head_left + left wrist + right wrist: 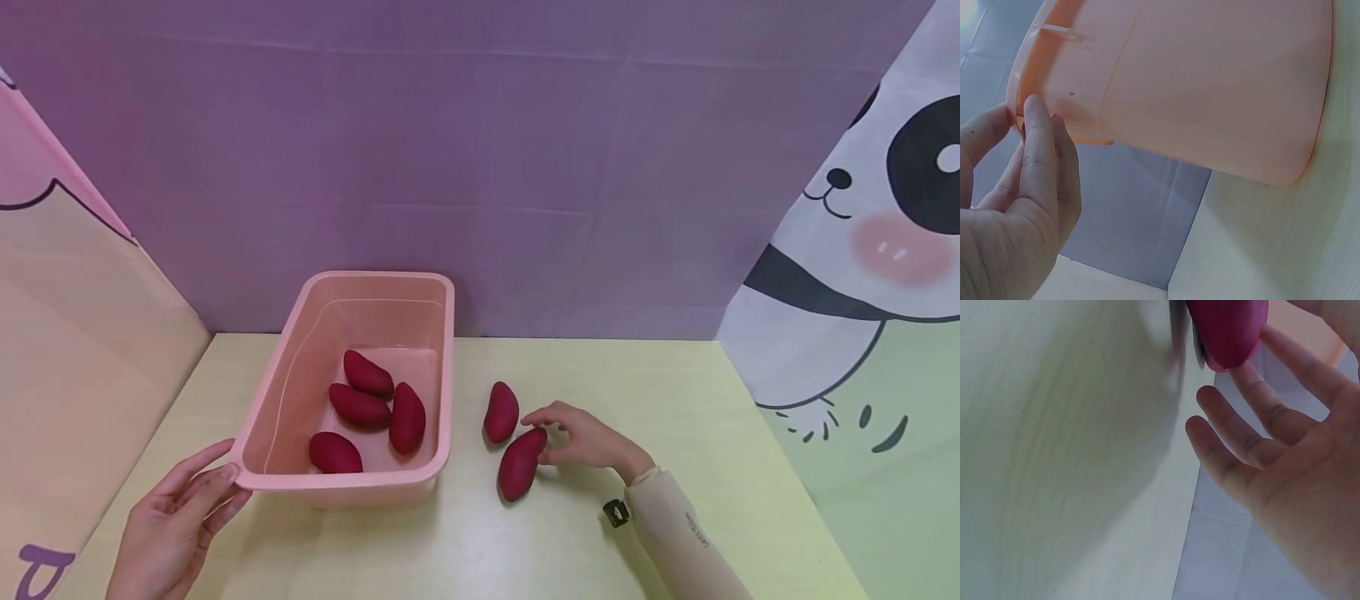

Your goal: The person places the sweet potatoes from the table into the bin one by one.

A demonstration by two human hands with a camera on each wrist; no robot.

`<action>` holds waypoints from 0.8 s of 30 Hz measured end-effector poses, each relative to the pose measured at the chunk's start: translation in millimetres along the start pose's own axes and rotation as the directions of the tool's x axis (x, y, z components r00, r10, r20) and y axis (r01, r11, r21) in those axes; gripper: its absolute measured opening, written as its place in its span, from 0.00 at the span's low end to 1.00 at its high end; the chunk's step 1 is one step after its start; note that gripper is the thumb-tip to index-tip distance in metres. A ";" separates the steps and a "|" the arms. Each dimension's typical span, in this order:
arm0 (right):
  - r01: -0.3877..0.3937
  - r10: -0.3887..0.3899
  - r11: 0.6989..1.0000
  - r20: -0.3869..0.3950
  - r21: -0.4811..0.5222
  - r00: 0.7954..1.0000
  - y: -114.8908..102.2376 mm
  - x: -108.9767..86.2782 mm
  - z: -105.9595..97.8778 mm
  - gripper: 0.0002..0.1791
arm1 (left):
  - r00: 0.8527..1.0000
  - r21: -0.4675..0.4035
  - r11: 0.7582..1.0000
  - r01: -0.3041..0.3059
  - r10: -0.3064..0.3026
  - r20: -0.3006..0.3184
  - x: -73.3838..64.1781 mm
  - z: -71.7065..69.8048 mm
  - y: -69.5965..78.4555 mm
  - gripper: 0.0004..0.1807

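Observation:
My left hand (176,521) pinches the near-left corner of a pink plastic bin (345,481), thumb on the rim. In the left wrist view, the fingers (1038,150) curl under that rim against the bin's outer wall. Inside the bin lie several dark red sweet potatoes (407,418). To its right, a sweet potato (521,464) rests on the table with my right hand (581,437) at its upper right end. The right thumb and fingers are spread around that end, loosely bent. Another sweet potato (501,412) lies just behind it, close to the right fingertips.
The pale wooden table (600,550) meets a purple cloth backdrop (525,167) behind the bin. Printed side panels stand left and right, the right one with a panda (900,250). A small black device (617,512) sits at my right wrist.

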State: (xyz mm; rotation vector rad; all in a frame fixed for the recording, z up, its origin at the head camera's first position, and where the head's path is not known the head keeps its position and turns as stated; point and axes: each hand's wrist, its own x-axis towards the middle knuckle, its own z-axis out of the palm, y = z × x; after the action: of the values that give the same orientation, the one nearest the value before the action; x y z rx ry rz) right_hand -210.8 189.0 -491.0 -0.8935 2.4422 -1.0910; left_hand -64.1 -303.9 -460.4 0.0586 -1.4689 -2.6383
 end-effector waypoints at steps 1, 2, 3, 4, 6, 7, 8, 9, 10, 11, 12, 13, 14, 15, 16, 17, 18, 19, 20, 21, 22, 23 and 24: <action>-0.004 0.004 1.000 0.004 -0.001 1.000 -0.7 -0.7 0.2 0.28 | 1.000 0.000 1.000 0.002 -0.002 -0.003 0.0 0.1 0.2 0.22; -0.007 0.007 1.000 0.008 -0.001 1.000 -0.8 -1.5 0.7 0.28 | 1.000 -0.001 1.000 0.003 -0.003 -0.006 0.1 0.2 0.5 0.22; -0.007 0.007 1.000 0.010 0.003 1.000 -0.9 -2.3 1.2 0.28 | 1.000 -0.003 1.000 0.007 -0.007 -0.012 0.1 0.3 0.8 0.22; -0.006 0.006 1.000 0.011 0.006 1.000 -0.6 -3.0 2.2 0.28 | 1.000 -0.005 1.000 0.010 -0.010 -0.018 0.1 0.3 1.1 0.22; -0.002 0.002 1.000 0.013 0.018 1.000 -0.1 -4.5 4.1 0.28 | 0.999 -0.008 1.000 0.016 -0.017 -0.030 0.2 0.4 1.7 0.22; -0.004 0.004 1.000 0.016 0.028 1.000 0.1 -5.4 5.0 0.28 | 0.999 -0.010 1.000 0.019 -0.019 -0.035 0.3 0.4 1.8 0.21; -0.005 0.004 0.999 0.019 0.037 1.000 0.5 -6.1 6.0 0.28 | 0.999 -0.012 1.000 0.020 -0.021 -0.038 0.3 0.4 2.0 0.21; -0.004 0.003 0.999 0.021 0.047 1.000 1.0 -6.8 6.8 0.28 | 0.999 -0.013 1.000 0.021 -0.022 -0.040 0.4 0.5 2.0 0.21; -0.006 0.005 0.999 0.023 0.050 1.000 1.5 -7.5 7.7 0.28 | 0.999 -0.014 1.000 0.022 -0.022 -0.041 0.4 0.4 1.9 0.21; -0.007 0.005 0.998 0.025 0.054 1.000 1.9 -8.1 8.4 0.28 | 0.999 -0.014 1.000 0.021 -0.022 -0.041 0.4 0.3 1.8 0.21; -0.008 0.006 0.998 0.026 0.058 1.000 2.1 -8.7 9.0 0.28 | 0.999 -0.013 1.000 0.019 -0.020 -0.039 0.4 0.3 1.6 0.21; -0.010 0.008 0.998 0.028 0.063 1.000 2.7 -9.0 9.5 0.27 | 0.999 -0.012 1.000 0.018 -0.018 -0.038 0.5 0.2 1.4 0.22; -0.004 0.003 0.998 0.028 0.062 1.000 3.0 -9.3 10.0 0.27 | 0.999 -0.012 1.000 0.016 -0.016 -0.037 0.6 0.2 1.3 0.22; -0.004 0.002 0.998 0.027 0.061 1.000 3.7 -9.4 10.4 0.26 | 0.999 -0.010 1.000 0.014 -0.014 -0.036 0.6 0.1 1.1 0.22; -0.001 -0.001 0.998 0.026 0.063 1.000 4.0 -9.7 10.7 0.26 | 0.999 -0.010 1.000 0.012 -0.013 -0.034 0.6 0.0 0.9 0.22; 0.004 -0.005 0.998 0.024 0.067 1.000 4.1 -10.0 10.9 0.25 | 0.999 -0.009 1.000 0.010 -0.010 -0.033 0.7 0.0 0.7 0.22; 0.003 -0.005 0.998 0.022 0.069 1.000 4.3 -10.3 11.1 0.25 | 1.000 -0.009 1.000 0.007 -0.007 -0.031 0.8 -0.1 0.5 0.22; 0.005 -0.006 0.998 0.019 0.070 1.000 4.8 -10.3 11.4 0.25 | 1.000 -0.010 1.000 0.004 -0.004 -0.028 0.8 -0.1 0.3 0.22; 0.008 -0.009 0.997 0.017 0.072 1.000 4.7 -10.6 11.5 0.25 | 1.000 -0.010 1.000 0.003 -0.003 -0.028 0.7 -0.2 0.0 0.22; 0.005 -0.006 0.997 0.014 0.077 1.000 5.0 -10.8 11.8 0.25 | 1.000 -0.011 1.000 0.001 -0.002 -0.027 0.7 -0.2 -0.3 0.22; 0.008 -0.009 0.997 0.009 0.077 1.000 5.0 -11.1 12.2 0.24 | 1.000 -0.013 1.000 0.001 -0.001 -0.027 0.6 -0.3 -0.4 0.22; 0.007 -0.007 0.997 0.005 0.077 1.000 5.1 -11.2 12.4 0.24 | 1.000 -0.013 1.000 -0.001 0.001 -0.027 0.5 -0.4 -0.5 0.22; 0.005 -0.005 0.997 0.000 0.080 1.000 5.3 -11.4 12.7 0.24 | 1.000 -0.015 1.000 -0.003 0.003 -0.026 0.4 -0.5 -0.8 0.22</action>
State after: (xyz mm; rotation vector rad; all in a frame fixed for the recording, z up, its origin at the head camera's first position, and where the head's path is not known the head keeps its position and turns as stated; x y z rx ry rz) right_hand -197.8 192.2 -503.0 -0.8755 2.3790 -1.1808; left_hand -64.5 -303.9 -461.3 0.0888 -1.4398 -2.6358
